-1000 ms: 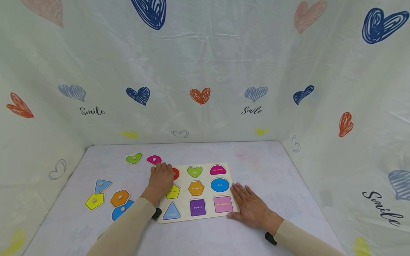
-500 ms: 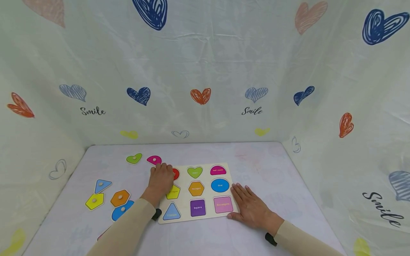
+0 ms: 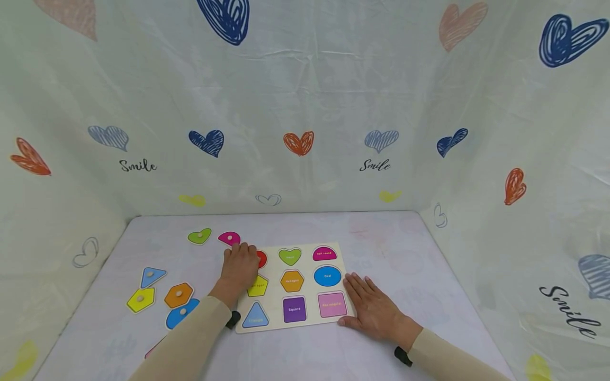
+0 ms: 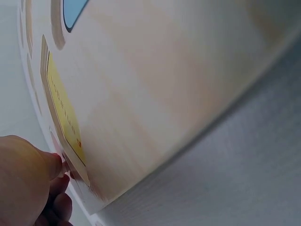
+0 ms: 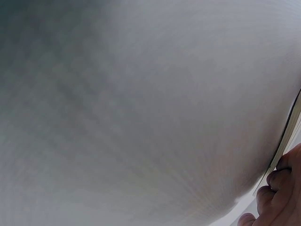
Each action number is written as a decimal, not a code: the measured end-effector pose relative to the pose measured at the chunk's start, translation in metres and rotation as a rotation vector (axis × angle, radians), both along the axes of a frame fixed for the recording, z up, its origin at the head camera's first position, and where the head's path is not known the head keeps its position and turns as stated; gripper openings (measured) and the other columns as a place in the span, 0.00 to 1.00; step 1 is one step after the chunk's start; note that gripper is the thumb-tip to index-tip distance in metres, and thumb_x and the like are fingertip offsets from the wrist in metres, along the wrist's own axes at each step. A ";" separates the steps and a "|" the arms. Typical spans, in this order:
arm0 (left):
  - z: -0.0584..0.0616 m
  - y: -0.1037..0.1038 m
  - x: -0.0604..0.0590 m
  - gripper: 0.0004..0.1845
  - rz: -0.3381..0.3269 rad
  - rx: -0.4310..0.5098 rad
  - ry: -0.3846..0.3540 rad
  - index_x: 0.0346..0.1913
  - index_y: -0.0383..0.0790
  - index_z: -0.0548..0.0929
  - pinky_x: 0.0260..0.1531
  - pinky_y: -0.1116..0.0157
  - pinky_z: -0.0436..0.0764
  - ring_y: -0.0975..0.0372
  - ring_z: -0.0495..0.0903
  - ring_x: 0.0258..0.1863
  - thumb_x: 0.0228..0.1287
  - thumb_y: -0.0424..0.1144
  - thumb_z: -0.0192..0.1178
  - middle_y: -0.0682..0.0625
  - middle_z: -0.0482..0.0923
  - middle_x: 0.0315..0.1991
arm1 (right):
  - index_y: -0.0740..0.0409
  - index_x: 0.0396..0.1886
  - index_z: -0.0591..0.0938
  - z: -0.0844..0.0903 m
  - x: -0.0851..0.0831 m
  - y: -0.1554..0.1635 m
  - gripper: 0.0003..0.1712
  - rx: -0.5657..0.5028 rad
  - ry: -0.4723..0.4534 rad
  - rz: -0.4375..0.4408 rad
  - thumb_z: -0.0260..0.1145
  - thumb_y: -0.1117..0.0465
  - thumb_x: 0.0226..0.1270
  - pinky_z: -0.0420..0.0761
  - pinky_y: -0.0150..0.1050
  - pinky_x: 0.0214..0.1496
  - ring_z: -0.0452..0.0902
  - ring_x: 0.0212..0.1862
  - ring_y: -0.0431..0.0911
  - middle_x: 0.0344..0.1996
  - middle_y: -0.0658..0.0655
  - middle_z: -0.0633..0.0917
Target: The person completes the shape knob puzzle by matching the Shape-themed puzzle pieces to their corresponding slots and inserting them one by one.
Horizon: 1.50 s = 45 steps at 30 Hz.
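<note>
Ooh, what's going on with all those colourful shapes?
A person is working with a shape puzzle board on the table. Their left hand is at the top left corner, seeming to pinch the red circle. The right hand lies spread against the board's right edge. Loose pieces lie off to the left: green heart, pink half round, blue triangle, yellow pentagon, orange hexagon and blue oval, not yet on the board.

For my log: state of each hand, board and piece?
Left hand: pinching
Red circle: held
Right hand: flat, touching board
Board: eight recesses unfilled
Green heart: loose
Pink semicircle: loose
Blue triangle: loose
Yellow pentagon: loose
Orange hexagon: loose
Blue oval: partly hidden
Pink piece: mostly hidden
</note>
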<state>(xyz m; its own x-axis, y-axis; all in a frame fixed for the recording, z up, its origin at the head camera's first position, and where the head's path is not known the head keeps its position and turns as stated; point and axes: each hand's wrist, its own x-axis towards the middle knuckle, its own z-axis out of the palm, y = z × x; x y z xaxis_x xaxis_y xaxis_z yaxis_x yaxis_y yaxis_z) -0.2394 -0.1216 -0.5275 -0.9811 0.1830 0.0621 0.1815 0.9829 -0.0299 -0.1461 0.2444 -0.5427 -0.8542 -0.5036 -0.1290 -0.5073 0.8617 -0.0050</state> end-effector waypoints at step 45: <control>0.029 -0.152 -0.059 0.15 0.085 0.172 -0.014 0.49 0.22 0.73 0.47 0.36 0.72 0.35 0.69 0.48 0.75 0.35 0.53 0.27 0.73 0.46 | 0.58 0.84 0.59 -0.003 -0.001 0.001 0.63 0.021 -0.009 -0.011 0.40 0.16 0.68 0.58 0.55 0.83 0.54 0.84 0.54 0.83 0.56 0.62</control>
